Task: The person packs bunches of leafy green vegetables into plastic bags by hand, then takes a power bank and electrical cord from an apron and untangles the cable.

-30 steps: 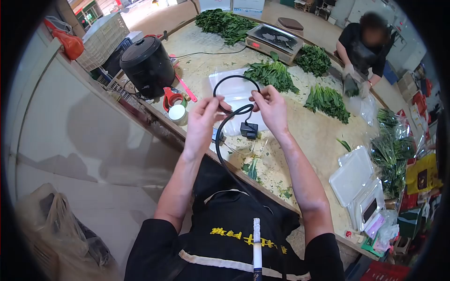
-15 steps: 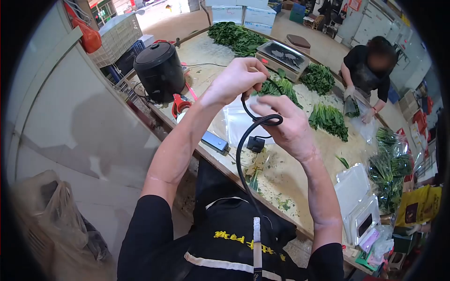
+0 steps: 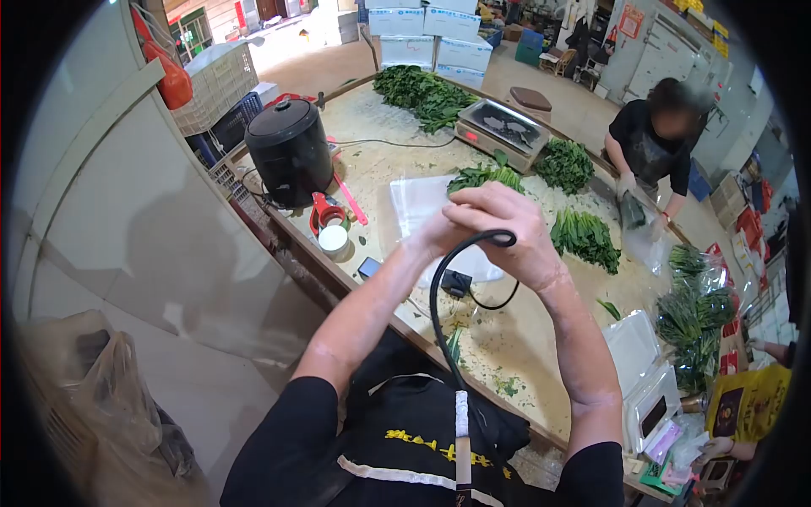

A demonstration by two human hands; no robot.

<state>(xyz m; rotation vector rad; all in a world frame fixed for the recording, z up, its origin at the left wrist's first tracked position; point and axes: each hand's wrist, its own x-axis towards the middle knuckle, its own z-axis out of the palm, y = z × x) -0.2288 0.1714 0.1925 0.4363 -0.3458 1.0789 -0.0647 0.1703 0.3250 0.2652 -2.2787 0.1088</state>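
My right hand [image 3: 521, 234] is closed round a black cable [image 3: 437, 308], which loops over its back and hangs down to the front of my apron. Against it, partly behind, is my left hand [image 3: 435, 234]; its fingers are mostly hidden, closed where the cable was pinched a moment ago. Below both hands, a small black box [image 3: 457, 283] with a thin cord rests by clear plastic bags [image 3: 407, 201] on the table. A blue-grey device [image 3: 369, 268] shows partly beside my left forearm.
Left on the table [image 3: 363, 165] stand a black bin [image 3: 290, 152], a red tape dispenser [image 3: 325, 211] and a white roll [image 3: 334, 241]. Leafy greens [image 3: 583, 241] and a scale [image 3: 503, 131] lie beyond. A co-worker [image 3: 655, 139] bags greens across the table. Packed greens [image 3: 697, 317] lie right.
My hands have come together, the left moving down and right to meet the right. The cable's upper part is now hidden between them. The view has tilted slightly upward.
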